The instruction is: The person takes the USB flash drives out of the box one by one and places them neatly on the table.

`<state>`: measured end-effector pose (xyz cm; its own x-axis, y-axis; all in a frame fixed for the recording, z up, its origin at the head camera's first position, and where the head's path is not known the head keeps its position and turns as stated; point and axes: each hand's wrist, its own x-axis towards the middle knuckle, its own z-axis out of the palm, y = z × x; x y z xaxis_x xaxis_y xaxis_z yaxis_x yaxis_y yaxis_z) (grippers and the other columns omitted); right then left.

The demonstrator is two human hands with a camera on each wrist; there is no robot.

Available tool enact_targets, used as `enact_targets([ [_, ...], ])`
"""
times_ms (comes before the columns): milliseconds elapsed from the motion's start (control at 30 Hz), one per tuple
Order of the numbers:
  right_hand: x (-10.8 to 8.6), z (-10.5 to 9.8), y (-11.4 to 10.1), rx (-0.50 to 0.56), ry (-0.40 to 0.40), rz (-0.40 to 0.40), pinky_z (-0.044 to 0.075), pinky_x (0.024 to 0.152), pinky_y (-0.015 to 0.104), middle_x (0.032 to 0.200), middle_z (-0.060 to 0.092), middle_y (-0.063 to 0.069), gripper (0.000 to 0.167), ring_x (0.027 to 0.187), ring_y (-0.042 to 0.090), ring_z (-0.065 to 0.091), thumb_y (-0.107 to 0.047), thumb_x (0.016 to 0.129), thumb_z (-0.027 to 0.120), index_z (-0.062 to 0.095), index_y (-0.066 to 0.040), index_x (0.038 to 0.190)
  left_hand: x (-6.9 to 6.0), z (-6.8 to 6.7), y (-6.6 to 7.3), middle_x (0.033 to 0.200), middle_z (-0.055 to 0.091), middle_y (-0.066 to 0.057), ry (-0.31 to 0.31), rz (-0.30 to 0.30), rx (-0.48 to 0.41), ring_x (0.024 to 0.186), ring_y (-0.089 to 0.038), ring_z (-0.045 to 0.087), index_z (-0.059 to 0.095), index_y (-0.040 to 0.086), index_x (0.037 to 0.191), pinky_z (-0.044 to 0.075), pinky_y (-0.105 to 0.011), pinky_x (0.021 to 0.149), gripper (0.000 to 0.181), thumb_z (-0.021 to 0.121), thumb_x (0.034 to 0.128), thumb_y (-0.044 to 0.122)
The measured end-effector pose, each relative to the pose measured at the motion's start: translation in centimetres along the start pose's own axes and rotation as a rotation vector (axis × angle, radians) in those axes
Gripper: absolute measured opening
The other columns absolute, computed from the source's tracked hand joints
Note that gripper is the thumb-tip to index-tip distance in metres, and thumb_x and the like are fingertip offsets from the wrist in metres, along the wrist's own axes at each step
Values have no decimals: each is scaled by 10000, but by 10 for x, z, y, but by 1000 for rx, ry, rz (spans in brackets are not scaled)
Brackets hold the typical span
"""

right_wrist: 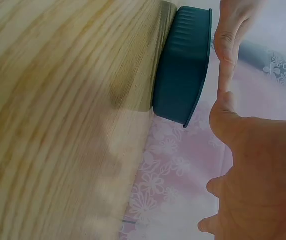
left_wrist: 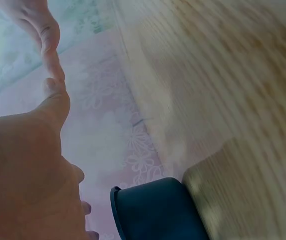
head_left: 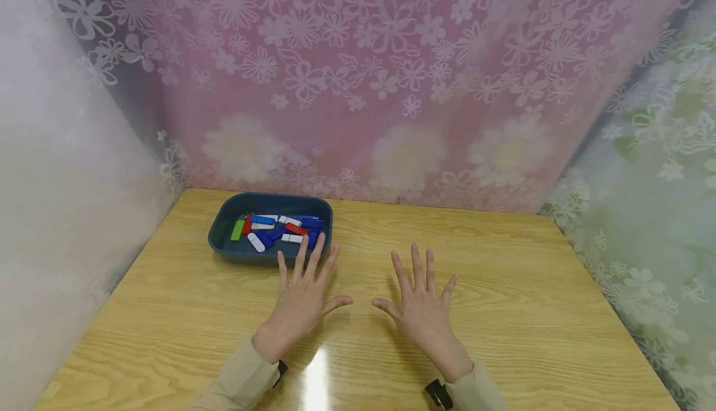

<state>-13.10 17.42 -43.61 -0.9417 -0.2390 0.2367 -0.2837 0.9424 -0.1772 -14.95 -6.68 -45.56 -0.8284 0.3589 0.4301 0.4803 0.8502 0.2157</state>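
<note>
Both hands are held out above a wooden table, fingers spread and straight, holding nothing. In the head view the left hand [head_left: 300, 299] is nearest a dark blue-green tub [head_left: 246, 258]; its fingertips overlap the tub's near right edge from this angle. The right hand [head_left: 425, 314] is over the table farther right, its thumb pointing at the left thumb with a gap between. Inside the tub lie several USB flash drives, among them a green one [head_left: 237, 230], a red one [head_left: 296, 229], a light blue one [head_left: 262, 219] and a white one [head_left: 256, 242]. Both wrist views show the tub's outer wall [right_wrist: 181, 65].
The wooden table [head_left: 531, 286] extends to a pink flowered curtain [head_left: 358, 119] at the back. A pale cloth [head_left: 73, 150] hangs on the left and a green-white flowered one [head_left: 660, 212] on the right. Dark straps [head_left: 439, 393] show at the wrists.
</note>
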Motion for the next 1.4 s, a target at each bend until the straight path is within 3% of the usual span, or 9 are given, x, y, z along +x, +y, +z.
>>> enact_targets([
  [133,1,0,1,14,28,-13,83,993,878,1676,72,208,916,1523,485,56,-738,913,425,290,-148,1602,3,-1,-3,1632,247,-225,49,18,35,1493,-488,183,372,94,1567,151,-818,1058,979,764,800,561],
  [300,7,-6,-1,-16,40,-43,252,1008,822,1600,295,263,798,1467,503,268,-564,929,617,392,-127,1558,14,-12,-8,1599,360,-184,18,-40,74,1516,-417,209,428,128,1544,176,-778,1095,852,704,868,569],
  [400,13,-9,-2,-8,70,-94,414,1008,692,1463,507,250,649,1351,464,478,-450,930,684,544,-86,1449,21,-23,-13,1508,504,-144,18,-69,47,1485,-366,318,528,127,1471,208,-721,1131,644,668,948,475],
  [533,24,-12,-8,44,98,-137,574,838,444,1198,707,140,390,1009,317,700,-337,939,719,704,-97,1247,26,-38,-22,1268,690,-98,124,-32,14,1278,-319,575,679,122,1276,360,-620,1106,341,699,973,277],
  [600,31,-14,-14,71,93,-149,568,674,338,1083,741,84,287,816,232,706,-288,945,726,737,-124,1180,28,-44,-29,1142,737,-85,188,-3,25,1112,-305,668,712,116,1184,464,-550,1034,247,723,956,210],
  [733,46,-19,-29,116,93,-175,485,546,255,1001,749,37,196,640,145,643,-246,960,713,752,-155,1129,29,-55,-47,940,759,-79,258,-16,24,693,-258,680,741,107,1091,562,-381,616,163,741,937,157],
  [867,62,-20,-43,137,100,-190,543,614,312,1069,740,59,226,693,174,681,-258,979,690,738,-135,1163,29,-69,-70,918,757,-107,270,-91,7,563,-258,622,749,94,1064,433,-333,417,132,725,944,145],
  [1200,95,7,-63,164,35,-147,583,800,467,1325,644,153,460,877,300,723,-344,1005,645,609,-75,1376,14,-88,-126,1055,691,-254,272,-261,-7,601,-318,577,695,-5,1147,413,-385,461,210,682,956,81],
  [1400,110,22,-72,265,-56,-69,488,1004,556,1454,544,199,567,1143,390,657,-380,1016,617,514,-49,1465,-1,-90,-160,1135,629,-350,210,-336,5,857,-503,628,611,-72,1267,514,-591,679,353,668,960,91],
])
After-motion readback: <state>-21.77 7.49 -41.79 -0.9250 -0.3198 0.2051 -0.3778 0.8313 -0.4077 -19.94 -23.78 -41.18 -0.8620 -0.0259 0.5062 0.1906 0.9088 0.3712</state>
